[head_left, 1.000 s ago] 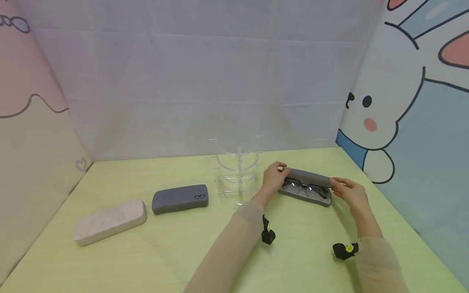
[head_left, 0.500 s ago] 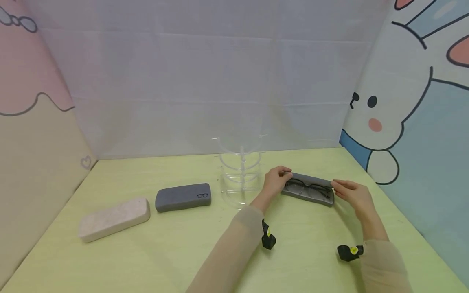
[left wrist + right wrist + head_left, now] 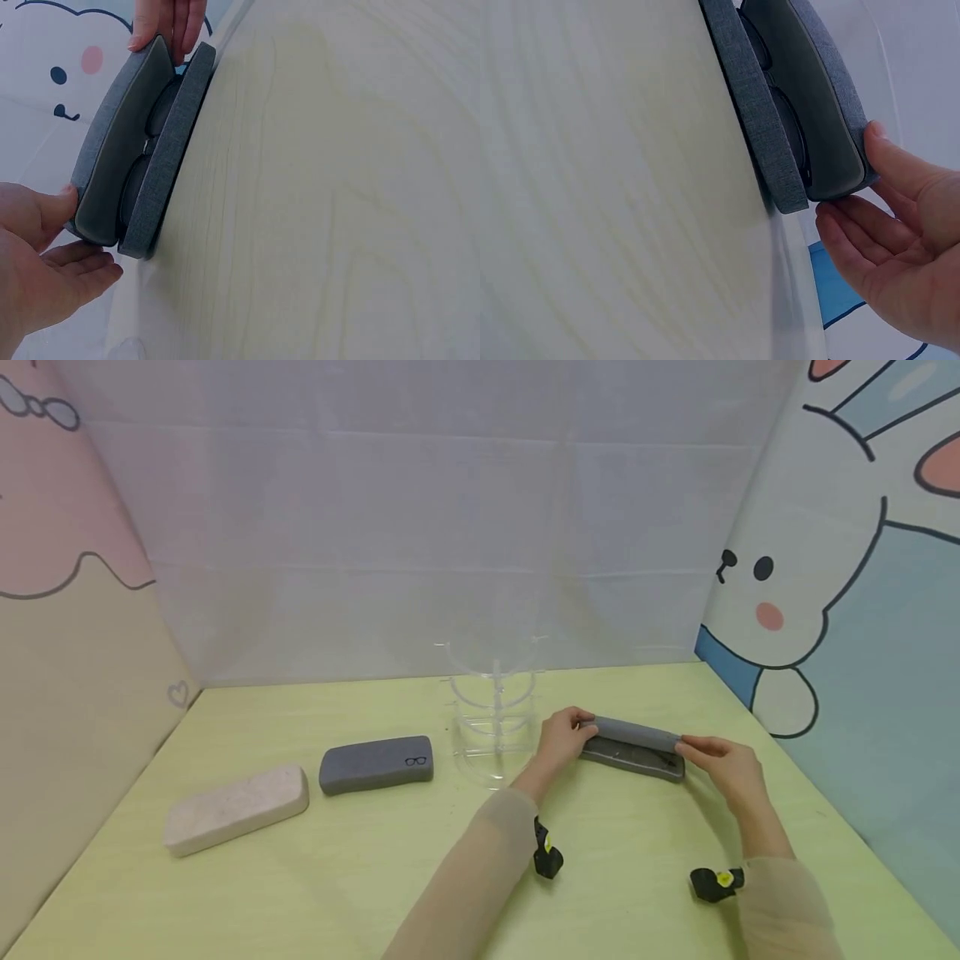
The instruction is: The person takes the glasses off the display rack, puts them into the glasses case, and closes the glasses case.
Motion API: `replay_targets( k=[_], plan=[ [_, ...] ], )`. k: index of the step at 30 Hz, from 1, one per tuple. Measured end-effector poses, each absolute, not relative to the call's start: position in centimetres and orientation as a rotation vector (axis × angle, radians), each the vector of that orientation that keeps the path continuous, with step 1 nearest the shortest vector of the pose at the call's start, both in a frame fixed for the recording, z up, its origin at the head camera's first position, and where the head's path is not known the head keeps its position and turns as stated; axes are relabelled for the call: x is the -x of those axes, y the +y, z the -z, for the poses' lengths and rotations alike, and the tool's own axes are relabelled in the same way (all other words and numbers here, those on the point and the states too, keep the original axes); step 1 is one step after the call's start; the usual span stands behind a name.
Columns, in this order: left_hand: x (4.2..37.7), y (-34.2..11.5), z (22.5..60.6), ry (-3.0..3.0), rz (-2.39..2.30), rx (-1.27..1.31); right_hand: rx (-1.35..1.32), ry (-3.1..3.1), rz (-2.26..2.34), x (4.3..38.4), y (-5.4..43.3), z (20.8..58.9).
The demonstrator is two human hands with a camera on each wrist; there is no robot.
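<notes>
A grey glasses case (image 3: 636, 735) lies partly open on the right side of the table. My left hand (image 3: 561, 742) grips the left end of its lid between thumb and fingers. At the lid's other end, my right hand (image 3: 726, 770) pinches the corner, thumb on the outside (image 3: 877, 146). Inside the lower half sits a pair of dark-framed glasses (image 3: 789, 124), seen through the gap in both wrist views. From the head view the tilted lid hides most of them.
Left of the middle lies another grey glasses case (image 3: 375, 766) with a small glasses mark. A pale beige case (image 3: 236, 810) is farther left. A clear tiered display stand (image 3: 497, 720) stands close to my left hand. Printed cloth walls enclose the table (image 3: 337, 893).
Both hands have tipped the lid forward and down over the glasses, so the opening is narrower and the lid's outer face now shows. The head view has shifted slightly.
</notes>
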State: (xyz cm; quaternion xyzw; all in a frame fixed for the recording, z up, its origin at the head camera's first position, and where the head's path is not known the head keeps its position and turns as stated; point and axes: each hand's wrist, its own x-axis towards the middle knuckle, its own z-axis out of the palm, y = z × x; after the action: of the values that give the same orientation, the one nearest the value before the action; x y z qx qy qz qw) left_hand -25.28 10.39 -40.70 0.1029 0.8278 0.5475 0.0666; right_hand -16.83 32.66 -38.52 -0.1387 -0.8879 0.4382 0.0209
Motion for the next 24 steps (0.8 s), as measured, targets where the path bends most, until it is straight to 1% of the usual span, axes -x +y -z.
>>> replay_targets(
  k=[7, 11, 15, 21, 24],
  plan=[
    [24.9, 9.9, 41.8, 2.559, -1.602, -0.278, 0.409, -2.742, -1.268, 16.9, 32.4, 39.5],
    [24.9, 9.7, 41.6, 2.585, -1.608, -0.253, 0.386, -2.738, -1.26, 17.4, 32.2, 39.5],
    [24.8, 9.6, 41.3, 2.598, -1.567, -0.272, 0.382, -2.75, -1.287, 17.6, 32.2, 39.5],
    [24.1, 9.4, 41.2, 2.611, -1.472, -0.316, 0.344, -2.796, -1.174, 17.7, 32.2, 39.7],
    [23.6, 9.4, 41.1, 2.615, -1.413, -0.365, 0.367, -2.819, -1.123, 17.4, 32.2, 39.7]
  ],
)
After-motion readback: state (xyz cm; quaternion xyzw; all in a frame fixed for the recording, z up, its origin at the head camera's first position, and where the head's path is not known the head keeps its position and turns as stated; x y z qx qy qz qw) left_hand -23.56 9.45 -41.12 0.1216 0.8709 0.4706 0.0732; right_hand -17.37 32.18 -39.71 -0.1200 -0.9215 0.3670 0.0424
